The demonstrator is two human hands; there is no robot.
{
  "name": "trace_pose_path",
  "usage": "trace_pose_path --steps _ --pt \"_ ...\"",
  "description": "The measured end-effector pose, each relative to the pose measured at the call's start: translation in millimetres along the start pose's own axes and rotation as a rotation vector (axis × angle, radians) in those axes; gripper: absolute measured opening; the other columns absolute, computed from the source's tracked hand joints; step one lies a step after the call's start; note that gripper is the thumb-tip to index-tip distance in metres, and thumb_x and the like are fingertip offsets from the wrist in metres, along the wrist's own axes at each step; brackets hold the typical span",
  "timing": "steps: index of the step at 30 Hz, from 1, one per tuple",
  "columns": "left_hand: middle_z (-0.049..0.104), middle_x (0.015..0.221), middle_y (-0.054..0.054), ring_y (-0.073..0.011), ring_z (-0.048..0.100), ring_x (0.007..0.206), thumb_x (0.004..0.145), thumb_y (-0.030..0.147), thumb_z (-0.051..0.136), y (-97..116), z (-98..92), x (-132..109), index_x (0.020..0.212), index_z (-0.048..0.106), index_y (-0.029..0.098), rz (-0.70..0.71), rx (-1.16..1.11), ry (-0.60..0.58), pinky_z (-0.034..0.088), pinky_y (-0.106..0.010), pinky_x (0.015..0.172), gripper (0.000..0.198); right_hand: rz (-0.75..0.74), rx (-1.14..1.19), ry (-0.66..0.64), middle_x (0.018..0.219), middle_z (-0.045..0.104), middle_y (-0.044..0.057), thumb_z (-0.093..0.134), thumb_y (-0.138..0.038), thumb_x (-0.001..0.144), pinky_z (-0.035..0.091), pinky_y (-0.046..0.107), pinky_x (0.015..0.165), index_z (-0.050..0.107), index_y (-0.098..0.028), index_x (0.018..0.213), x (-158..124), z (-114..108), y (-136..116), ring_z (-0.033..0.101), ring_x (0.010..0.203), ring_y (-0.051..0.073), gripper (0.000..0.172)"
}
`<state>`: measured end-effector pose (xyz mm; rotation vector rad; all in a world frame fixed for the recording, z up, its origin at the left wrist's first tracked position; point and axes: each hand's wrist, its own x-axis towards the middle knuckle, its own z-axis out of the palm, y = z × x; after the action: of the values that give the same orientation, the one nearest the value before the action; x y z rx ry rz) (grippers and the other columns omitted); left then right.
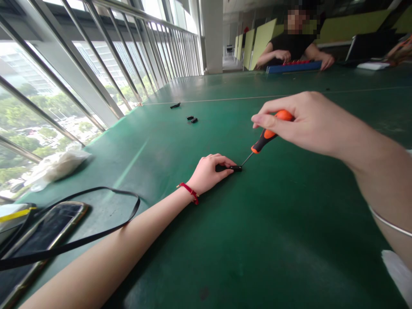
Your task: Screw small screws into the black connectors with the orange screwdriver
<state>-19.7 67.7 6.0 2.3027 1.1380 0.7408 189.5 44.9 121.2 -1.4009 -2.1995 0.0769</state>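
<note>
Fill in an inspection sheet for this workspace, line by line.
Surface: green tabletop, with a few faint dark marks.
Job's things: orange-and-black screwdriver, tilted, its tip at the end of a small black part; contact unclear.
Hands: left hand grips the black part; right hand holds the screwdriver by its handle.
Clutter: phone, crumpled plastic bag, small black pieces farther off.
Cables: black strap loops across the phone; whether it is a cable cannot be told.
Surroundings: metal railing at left; co-worker across the table behind a blue tray.
</note>
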Motion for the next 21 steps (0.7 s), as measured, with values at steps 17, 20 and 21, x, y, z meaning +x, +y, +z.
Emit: trace_pose_path --steps 17,20,21 --pt "0.068 0.091 -0.002 -0.0149 0.061 0.084 0.081 0.021 0.060 -1.2 0.9 -0.4 0.094 0.072 0.020 0.000 -0.005 0.002 0.049 -0.026 0.081 0.018 0.035 -0.044 0.038 0.053 0.049 -0.001 0.052 -0.050 0.083 0.029 0.029 0.053 0.068 -0.025 0.087 -1.9 0.0 -0.1 0.041 0.049 0.012 0.030" --pt "0.068 0.090 -0.002 -0.0148 0.061 0.084 0.081 0.020 0.059 -0.8 0.5 -0.4 0.094 0.072 0.021 0.001 0.001 0.000 0.049 -0.026 0.080 0.018 0.047 0.028 0.024 0.053 0.049 -0.001 0.053 -0.044 0.082 0.030 0.030 0.053 0.070 -0.025 0.089 -0.4 -1.1 2.2 0.041 0.049 0.012 0.027" --pt "0.068 0.090 -0.002 -0.0148 0.061 0.084 0.081 0.020 0.059 -0.8 0.5 -0.3 0.095 0.072 0.021 0.002 0.000 -0.002 0.049 -0.026 0.080 0.018 0.033 0.043 0.022 0.058 0.054 0.000 0.056 -0.040 0.080 0.031 0.030 0.054 0.070 -0.026 0.094 0.1 -1.4 2.8 0.044 0.052 0.013 0.024"
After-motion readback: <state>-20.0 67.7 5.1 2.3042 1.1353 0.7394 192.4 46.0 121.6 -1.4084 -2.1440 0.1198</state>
